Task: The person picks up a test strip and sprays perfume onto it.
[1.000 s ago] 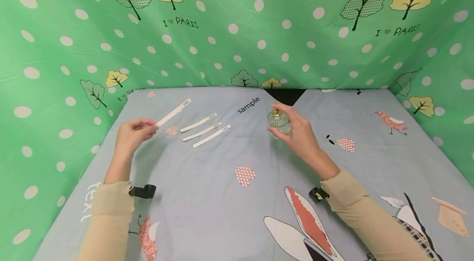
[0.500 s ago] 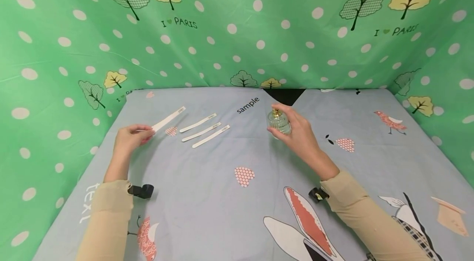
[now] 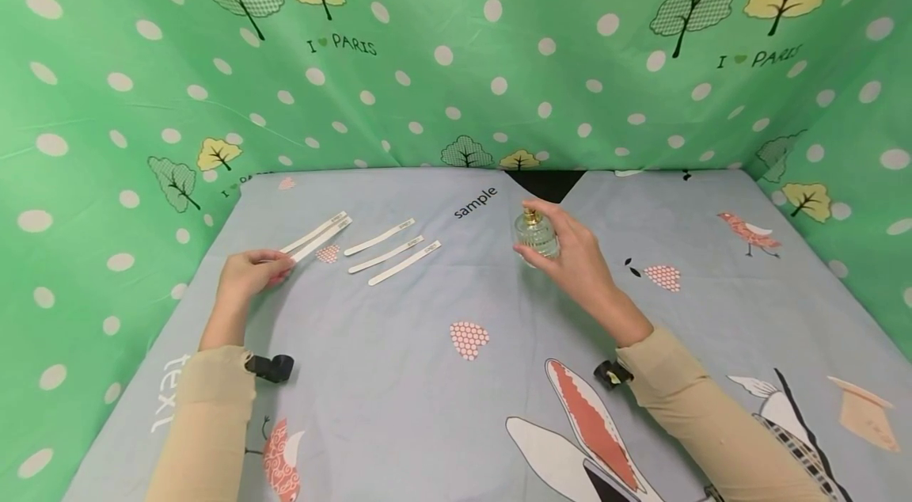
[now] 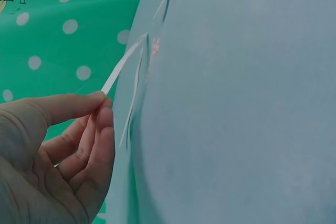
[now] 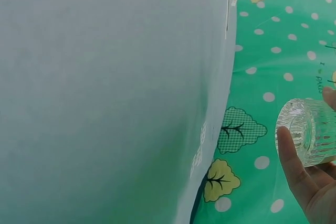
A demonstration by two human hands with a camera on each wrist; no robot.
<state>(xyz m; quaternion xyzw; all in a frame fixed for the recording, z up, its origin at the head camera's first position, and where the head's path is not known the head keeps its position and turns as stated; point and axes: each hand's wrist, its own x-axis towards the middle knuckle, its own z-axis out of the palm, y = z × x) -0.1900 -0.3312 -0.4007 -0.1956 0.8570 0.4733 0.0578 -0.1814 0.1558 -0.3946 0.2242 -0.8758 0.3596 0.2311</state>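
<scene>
At the left of the table my left hand [image 3: 252, 272] pinches the end of a white perfume test strip [image 4: 119, 69] between thumb and forefinger, the other fingers curled beneath. Just beside the pinched strip is another white strip [image 4: 134, 95], low over the cloth with its shadow alongside. Printed labels mark the far ends of both in the head view. My right hand [image 3: 570, 249] grips a round, clear glass perfume bottle [image 3: 537, 239] with a gold neck, upright, fingers at its top and thumb at its lower side. Its ribbed base [image 5: 307, 129] shows in the right wrist view.
Several more white test strips [image 3: 395, 260] lie slanted and roughly parallel on the blue-grey printed cloth [image 3: 399, 375], to the right of my left hand. A green dotted curtain [image 3: 399, 27] rises behind the table and along both sides.
My left hand has lowered the strip toward the cloth and shifted slightly left. A second strip now shows apart beside it. The right hand and bottle have stayed put.
</scene>
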